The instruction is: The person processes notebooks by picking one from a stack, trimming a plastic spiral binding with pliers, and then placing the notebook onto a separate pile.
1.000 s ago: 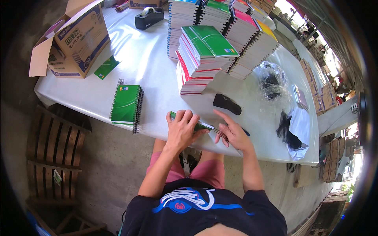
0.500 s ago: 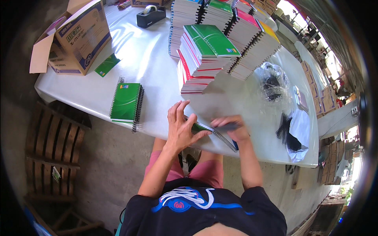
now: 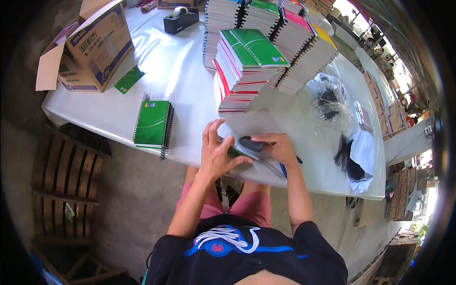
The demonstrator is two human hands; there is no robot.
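Note:
Near the table's front edge, my left hand (image 3: pixel 214 153) grips a small green notebook (image 3: pixel 234 152) on edge, thumb on one side and fingers on the other. A wire spiral coil (image 3: pixel 271 168) sticks out from the notebook's right end, toward the table edge. In my right hand (image 3: pixel 281 149) is a dark, rounded, flat object (image 3: pixel 251 143), its kind unclear, pinched just above the notebook's edge. Part of a blue item (image 3: pixel 284 170) shows below the right hand; the rest is hidden.
Green spiral notebooks (image 3: pixel 153 123) lie at left, near a loose green cover (image 3: pixel 129 79) and an open carton (image 3: pixel 97 50). A tape dispenser (image 3: pixel 181 21) stands behind. Tall notebook stacks (image 3: pixel 244 83) rise ahead. Crumpled clear plastic (image 3: pixel 331 100) and black coils (image 3: pixel 350 161) lie at right.
My right hand has moved left with the dark object, bringing it over the notebook's edge. The left hand keeps its grip, nearly in the same place.

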